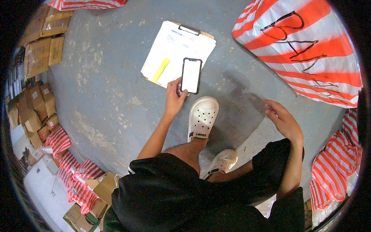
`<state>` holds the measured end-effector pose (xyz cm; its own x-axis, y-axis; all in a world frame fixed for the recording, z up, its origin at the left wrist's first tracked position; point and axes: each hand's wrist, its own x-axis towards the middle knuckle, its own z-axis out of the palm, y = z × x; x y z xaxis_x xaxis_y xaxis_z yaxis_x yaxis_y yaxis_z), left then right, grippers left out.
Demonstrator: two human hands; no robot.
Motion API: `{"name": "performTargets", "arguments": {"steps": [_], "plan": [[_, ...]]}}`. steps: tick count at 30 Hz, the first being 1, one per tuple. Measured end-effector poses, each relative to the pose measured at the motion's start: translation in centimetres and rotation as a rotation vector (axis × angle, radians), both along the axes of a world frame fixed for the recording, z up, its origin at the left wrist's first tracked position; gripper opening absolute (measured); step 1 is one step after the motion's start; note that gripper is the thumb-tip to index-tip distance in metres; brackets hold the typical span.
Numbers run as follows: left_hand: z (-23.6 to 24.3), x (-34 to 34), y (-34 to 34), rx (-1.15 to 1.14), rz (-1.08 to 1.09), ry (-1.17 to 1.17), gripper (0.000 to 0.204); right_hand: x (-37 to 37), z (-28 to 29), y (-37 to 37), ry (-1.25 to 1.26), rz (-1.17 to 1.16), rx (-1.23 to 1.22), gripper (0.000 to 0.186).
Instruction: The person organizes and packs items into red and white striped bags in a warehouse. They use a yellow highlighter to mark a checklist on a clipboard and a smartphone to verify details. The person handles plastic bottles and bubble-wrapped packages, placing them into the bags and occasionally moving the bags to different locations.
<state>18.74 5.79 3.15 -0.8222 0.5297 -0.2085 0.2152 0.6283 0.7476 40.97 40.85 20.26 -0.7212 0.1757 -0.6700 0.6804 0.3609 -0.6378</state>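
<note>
A smartphone with a black edge and a bright white screen is gripped at its lower left side by my left hand. Beyond it lies a clipboard bearing a stack of printed papers on the floor. Across the lower part of the papers rests a yellow highlighter, just left of the phone. My right hand hangs over the floor on the right, its fingers loosely bent and apart. Nothing shows in it, and it touches nothing.
A large red-and-white striped bag with black handwriting stands at the right. More striped bags lie at the lower right and others at the lower left. Cardboard boxes line the left. My white clogs stand on the worn grey floor.
</note>
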Motion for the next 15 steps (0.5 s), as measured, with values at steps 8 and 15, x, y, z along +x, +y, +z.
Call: {"name": "performTargets", "arguments": {"steps": [8, 15], "plan": [[0.3, 0.1, 0.3, 0.0, 0.022, -0.034, 0.058, 0.2, -0.4, 0.3, 0.01, 0.014, 0.003, 0.04], [0.6, -0.1, 0.3, -0.022, 0.021, -0.048, 0.058, 0.1, -0.7, 0.5, -0.009, 0.002, -0.033, 0.042]]}}
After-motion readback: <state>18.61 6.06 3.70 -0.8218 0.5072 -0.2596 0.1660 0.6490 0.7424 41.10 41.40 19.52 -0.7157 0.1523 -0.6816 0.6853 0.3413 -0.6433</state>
